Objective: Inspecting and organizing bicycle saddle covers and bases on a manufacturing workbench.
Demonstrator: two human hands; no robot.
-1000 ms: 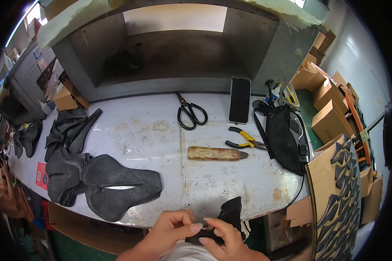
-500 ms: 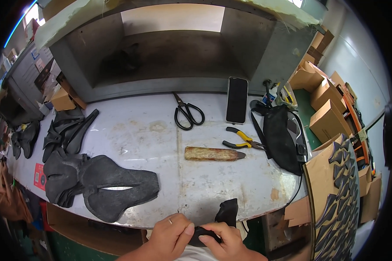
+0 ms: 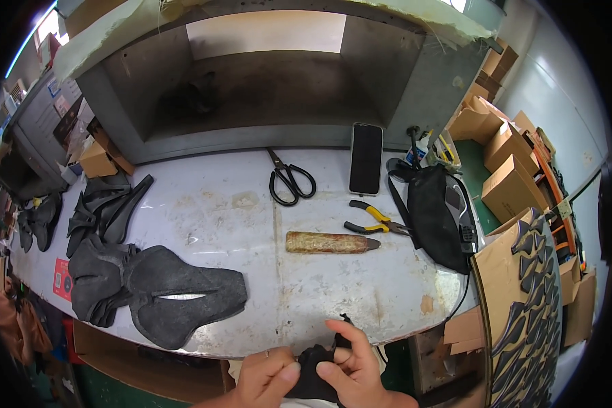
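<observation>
At the near edge of the table my left hand (image 3: 268,377) pinches a black flexible piece (image 3: 311,386), thumb on top. My right hand (image 3: 353,372) grips the same piece from the other side, its thumb pressing on it and its index finger raised. The piece is bunched up between the hands, and the fingers hide part of it, so its exact kind is unclear. Beyond the hands lies a short-bladed tool with a worn, thick handle (image 3: 326,242). To their left, large dark grey shaped pieces (image 3: 214,289) lie flat and partly stacked.
Farther back are black-handled scissors (image 3: 292,185), yellow-and-black pliers (image 3: 381,221), a phone (image 3: 366,160) and a black pouch (image 3: 442,217). A grey metal housing (image 3: 238,139) stands behind. Small dark curved pieces cover a cardboard sheet (image 3: 503,272) at right. Folded black pieces (image 3: 109,207) sit left.
My right index finger has lifted away and the right hand has turned. The black piece has been folded inward between both hands; its flap no longer stands out on the right as before.
</observation>
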